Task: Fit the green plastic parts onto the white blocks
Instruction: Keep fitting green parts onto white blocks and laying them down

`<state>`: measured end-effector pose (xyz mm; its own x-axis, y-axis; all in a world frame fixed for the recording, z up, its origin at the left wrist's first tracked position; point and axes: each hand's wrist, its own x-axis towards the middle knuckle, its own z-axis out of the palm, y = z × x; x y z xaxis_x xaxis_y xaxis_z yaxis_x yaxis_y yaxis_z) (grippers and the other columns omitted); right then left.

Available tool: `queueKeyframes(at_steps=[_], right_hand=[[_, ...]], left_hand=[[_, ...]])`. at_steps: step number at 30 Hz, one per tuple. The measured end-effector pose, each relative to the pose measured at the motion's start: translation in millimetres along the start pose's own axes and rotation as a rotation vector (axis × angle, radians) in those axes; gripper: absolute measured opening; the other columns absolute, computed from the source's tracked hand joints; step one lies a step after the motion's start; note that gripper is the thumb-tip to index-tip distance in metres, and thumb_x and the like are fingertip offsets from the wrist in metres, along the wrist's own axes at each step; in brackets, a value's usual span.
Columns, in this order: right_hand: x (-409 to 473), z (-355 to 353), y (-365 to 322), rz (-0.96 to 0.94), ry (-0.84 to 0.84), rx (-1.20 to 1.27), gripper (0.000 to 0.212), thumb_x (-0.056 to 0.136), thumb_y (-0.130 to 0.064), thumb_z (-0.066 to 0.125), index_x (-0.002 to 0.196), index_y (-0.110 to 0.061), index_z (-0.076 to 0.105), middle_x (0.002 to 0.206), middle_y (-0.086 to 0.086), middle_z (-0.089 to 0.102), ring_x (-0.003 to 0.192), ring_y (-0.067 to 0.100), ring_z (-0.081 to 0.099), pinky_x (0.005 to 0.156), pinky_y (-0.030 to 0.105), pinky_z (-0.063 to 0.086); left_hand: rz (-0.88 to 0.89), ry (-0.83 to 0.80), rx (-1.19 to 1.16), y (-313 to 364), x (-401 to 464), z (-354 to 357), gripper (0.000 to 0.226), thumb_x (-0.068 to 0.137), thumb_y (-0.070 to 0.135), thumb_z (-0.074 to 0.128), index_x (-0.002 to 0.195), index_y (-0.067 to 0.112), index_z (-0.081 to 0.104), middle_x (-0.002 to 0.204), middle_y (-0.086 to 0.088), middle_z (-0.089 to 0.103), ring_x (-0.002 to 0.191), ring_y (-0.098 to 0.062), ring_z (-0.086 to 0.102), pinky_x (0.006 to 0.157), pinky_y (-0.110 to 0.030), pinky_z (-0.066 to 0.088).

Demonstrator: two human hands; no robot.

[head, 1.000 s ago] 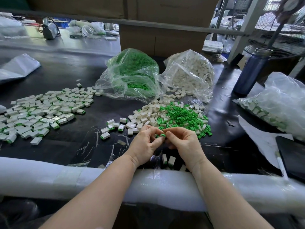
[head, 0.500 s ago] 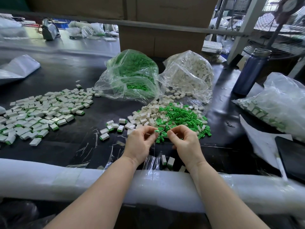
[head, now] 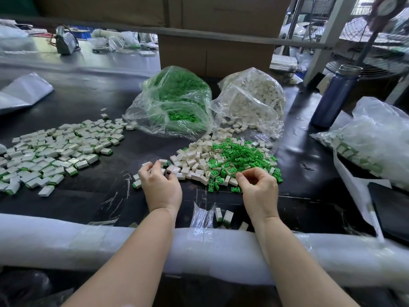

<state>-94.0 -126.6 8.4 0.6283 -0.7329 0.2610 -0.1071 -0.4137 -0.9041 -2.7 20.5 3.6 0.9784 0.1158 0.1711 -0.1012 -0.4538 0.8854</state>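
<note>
Head view looks down on a black counter [head: 84, 103] in a cluttered workshop, with cardboard boxes [head: 217, 52] behind it and a fan guard [head: 376, 56] at the far right. Taking the loose green parts [head: 241, 158] at the middle as landmark: the loose white blocks [head: 192, 160] lie touching them on their left, a clear bag of green parts [head: 174, 103] sits behind them to the left, and a clear bag of white blocks [head: 254, 98] directly behind. Well to the left of the green parts spreads a field of finished blocks [head: 55, 151] showing green edges. To their right stand a dark blue bottle [head: 334, 96] and another bag of finished pieces [head: 371, 140]. A white foam roll [head: 66, 238] pads the counter's near edge, and both forearms cross it. Bare black surface lies open between the finished field and the left hand [head: 161, 187], which rests with fingers curled over small white blocks at the pile's left fringe; whether it actually grips one cannot be told. The right hand [head: 259, 187] hovers at the near edge of the green parts, thumb and forefinger brought together; anything pinched there is too small to make out. Two or three blocks [head: 223, 214] lie near the foam roll between the wrists. A dark flat object [head: 391, 209] is cut off at the right edge.
</note>
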Motion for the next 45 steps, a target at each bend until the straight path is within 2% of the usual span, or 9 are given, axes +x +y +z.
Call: queueKeyframes(at_steps=[6,11,15,21,28,34,37,41,45], right_hand=[[1,1,1,0.012,0.008,-0.086,0.012,0.083,-0.018,0.068,0.073,-0.018,0.063,0.077,0.001,0.064,0.073,0.017,0.058,0.068,0.027,0.047],[1,1,1,0.011,-0.005,-0.188,0.011,0.084,-0.008,0.064,0.082,-0.018,0.067,0.092,0.003,0.065,0.089,0.022,0.059,0.084,0.035,0.049],[0,2,1,0.072,-0.057,-0.415,0.022,0.079,-0.007,0.058,0.09,-0.022,0.069,0.096,-0.008,0.049,0.109,0.022,0.048,0.092,0.031,0.031],[-1,4,1,0.083,-0.098,-0.594,0.017,0.082,-0.023,0.061,0.095,-0.029,0.068,0.114,-0.005,0.054,0.117,0.018,0.042,0.092,0.033,0.026],[-3,5,2,0.034,-0.12,-0.633,0.008,0.086,-0.034,0.063,0.093,-0.03,0.065,0.106,-0.006,0.054,0.113,0.017,0.044,0.083,0.031,0.022],[-3,7,2,-0.012,-0.157,-0.681,0.011,0.088,-0.035,0.06,0.097,-0.03,0.063,0.107,-0.007,0.054,0.112,0.016,0.042,0.085,0.032,0.024],[-3,7,2,-0.075,-0.143,-0.622,0.007,0.089,-0.03,0.06,0.093,-0.024,0.06,0.101,-0.007,0.056,0.104,0.016,0.045,0.081,0.03,0.021],[-6,7,-1,-0.149,-0.174,-0.243,0.005,0.088,-0.015,0.062,0.086,-0.013,0.058,0.083,-0.001,0.063,0.083,0.019,0.057,0.079,0.034,0.045],[-6,6,-5,-0.143,-0.244,-0.006,0.012,0.085,-0.005,0.065,0.084,-0.017,0.062,0.079,-0.008,0.064,0.079,0.011,0.061,0.076,0.017,0.049]], left_hand=[[0.093,-0.112,0.199,1,-4,2,0.05,0.092,0.013,0.052,0.139,0.005,0.039,0.153,-0.009,0.021,0.141,-0.026,0.014,0.116,-0.033,0.014],[0.343,-0.112,0.218,4,-12,5,0.023,0.084,0.014,0.065,0.107,0.01,0.067,0.114,-0.007,0.05,0.113,-0.024,0.041,0.1,-0.032,0.033],[0.509,-0.217,0.262,4,-18,10,0.021,0.083,0.011,0.065,0.103,0.014,0.07,0.108,-0.003,0.05,0.108,-0.021,0.043,0.1,-0.029,0.034],[0.508,-0.301,0.424,1,-16,14,0.035,0.091,0.019,0.056,0.124,0.026,0.058,0.118,0.002,0.044,0.113,-0.017,0.035,0.1,-0.029,0.029],[0.49,-0.308,0.379,1,-17,14,0.018,0.084,0.03,0.065,0.1,0.022,0.065,0.106,0.003,0.045,0.107,-0.015,0.038,0.096,-0.025,0.03],[0.527,-0.461,0.111,9,-23,10,0.011,0.084,0.021,0.068,0.092,0.015,0.064,0.086,0.005,0.061,0.084,-0.013,0.056,0.079,-0.023,0.047],[0.51,-0.534,0.039,9,-23,10,0.018,0.084,0.017,0.067,0.101,0.013,0.067,0.094,-0.003,0.066,0.087,-0.013,0.059,0.085,-0.022,0.047],[0.432,-0.62,-0.015,7,-20,10,0.009,0.086,0.02,0.065,0.094,0.019,0.066,0.088,0.007,0.061,0.083,-0.007,0.057,0.078,-0.007,0.043],[0.358,-0.665,-0.06,5,-18,10,0.007,0.087,0.021,0.063,0.091,0.027,0.06,0.086,0.006,0.061,0.084,-0.007,0.058,0.077,-0.008,0.045]])
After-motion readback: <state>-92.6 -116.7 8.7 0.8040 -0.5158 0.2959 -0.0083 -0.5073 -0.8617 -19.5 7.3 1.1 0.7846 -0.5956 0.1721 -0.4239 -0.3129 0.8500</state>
